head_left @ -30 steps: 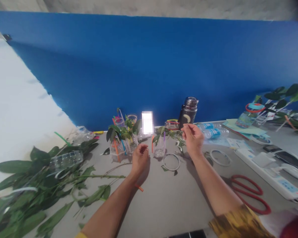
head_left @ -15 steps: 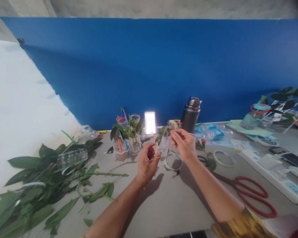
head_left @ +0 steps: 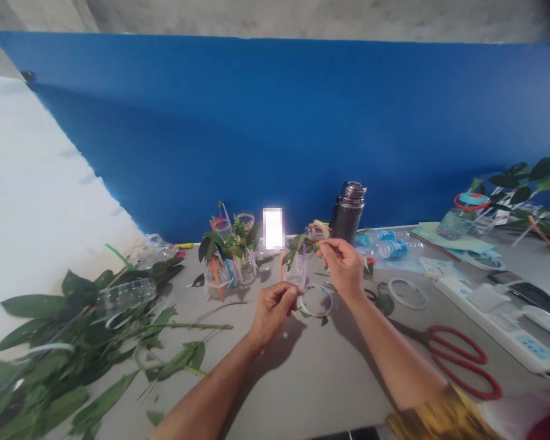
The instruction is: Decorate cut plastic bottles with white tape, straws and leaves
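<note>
My left hand is above the table with thumb and fingers pressed together, beside a clear tape ring. What it pinches, if anything, is too small to make out. My right hand is higher and to the right, its thumb and index finger pinched near some green leaves; whatever is between them is hidden. Between and behind the hands stands a clear plastic cup with a purple straw and an orange straw against it.
Cut leafy branches cover the left side. Clear cups with leaves and a dark thermos stand at the back. To the right lie red-handled scissors, another ring, a white power strip and plastic bottles.
My left hand has lowered slightly, toward the tape ring, and its thumb and fingers have come together. My right hand keeps its pinch and has barely moved. The view has shifted slightly.
</note>
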`<state>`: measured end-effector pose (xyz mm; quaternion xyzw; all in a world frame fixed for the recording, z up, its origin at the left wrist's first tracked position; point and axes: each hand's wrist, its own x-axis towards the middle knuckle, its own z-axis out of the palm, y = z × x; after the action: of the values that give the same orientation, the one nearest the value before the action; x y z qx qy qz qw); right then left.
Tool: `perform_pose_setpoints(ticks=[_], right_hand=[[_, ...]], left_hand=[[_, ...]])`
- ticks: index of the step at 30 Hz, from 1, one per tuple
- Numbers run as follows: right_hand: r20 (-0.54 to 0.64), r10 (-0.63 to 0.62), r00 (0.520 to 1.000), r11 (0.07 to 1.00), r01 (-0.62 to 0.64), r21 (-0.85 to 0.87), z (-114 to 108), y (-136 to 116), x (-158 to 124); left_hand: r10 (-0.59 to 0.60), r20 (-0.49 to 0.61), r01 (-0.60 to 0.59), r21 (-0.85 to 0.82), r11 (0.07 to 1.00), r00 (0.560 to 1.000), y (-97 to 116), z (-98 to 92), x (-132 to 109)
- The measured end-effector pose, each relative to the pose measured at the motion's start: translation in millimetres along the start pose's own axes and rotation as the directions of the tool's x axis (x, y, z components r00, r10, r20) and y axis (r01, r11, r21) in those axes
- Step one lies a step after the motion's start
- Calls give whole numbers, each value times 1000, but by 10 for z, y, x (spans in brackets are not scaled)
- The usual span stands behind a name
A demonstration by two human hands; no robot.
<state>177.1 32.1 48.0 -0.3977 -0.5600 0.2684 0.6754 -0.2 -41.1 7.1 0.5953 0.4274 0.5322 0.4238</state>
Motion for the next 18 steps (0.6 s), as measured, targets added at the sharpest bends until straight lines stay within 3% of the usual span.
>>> perform_pose_setpoints(ticks=[5, 8, 9, 11, 14, 18], right_hand=[[28, 52, 998, 987, -56, 148, -30, 62, 9], [-20, -61, 998, 983, 63, 175, -84, 38, -37], [6, -124, 992, 980, 121, 161, -95, 16, -66], [166, -220, 961, 973, 204, 109, -84, -36, -140], [417, -174, 892, 982, 189, 5, 13, -88, -251], [432, -60, 900, 997, 71, -10, 141, -69, -298]], left_hand=[[-37, -40, 33, -104, 994, 999, 12, 8, 37], [-58, -77, 41, -206, 978, 995, -14, 1, 72], [-61, -86, 40, -231, 972, 994, -21, -3, 82], [-60, -95, 35, -249, 968, 994, -23, -12, 94], [-27, -96, 8, -195, 981, 995, 16, -26, 90], [-9, -101, -1, -96, 995, 995, 65, -30, 79]])
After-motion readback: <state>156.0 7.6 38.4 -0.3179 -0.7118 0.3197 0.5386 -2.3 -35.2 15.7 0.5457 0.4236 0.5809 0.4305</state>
